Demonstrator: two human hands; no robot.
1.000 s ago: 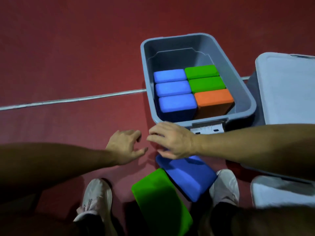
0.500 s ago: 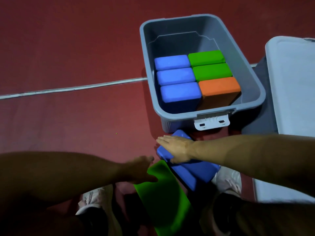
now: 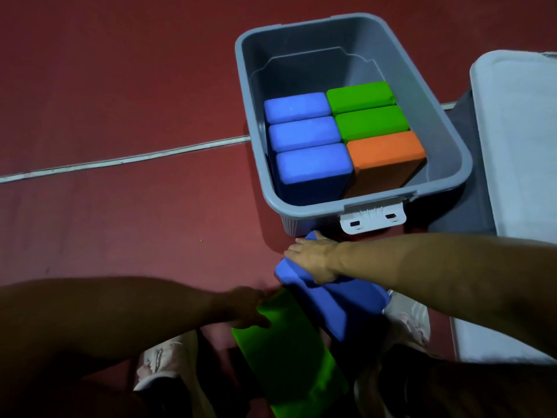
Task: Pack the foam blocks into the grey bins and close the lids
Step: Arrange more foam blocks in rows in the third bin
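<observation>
Now both hands are down on loose blocks; a second ago they hovered above the floor with nothing under them. Right hand (image 3: 316, 259) lies over the far end of the blue block (image 3: 340, 300), fingers wrapped over its edge, thumb against the near face: a grasp, though the block looks still grounded. Left hand (image 3: 247, 307) sits in shadow at the top corner of the green block (image 3: 289, 351); it touches the block, but I cannot tell whether the fingers have closed on it.

Both blocks lie side by side on the red floor (image 3: 120, 86), between the person's shoes and just before the open grey bin (image 3: 449, 131). Bin holds three blue, two green and one orange block, standing in two rows; bare bottom shows at the far end, so room remains.

Reading: pick-up under way, one block per hand; lift and insertion not yet done. Closed lid of a second bin (image 3: 518, 140) at right. White floor line (image 3: 120, 159) runs to the left.
</observation>
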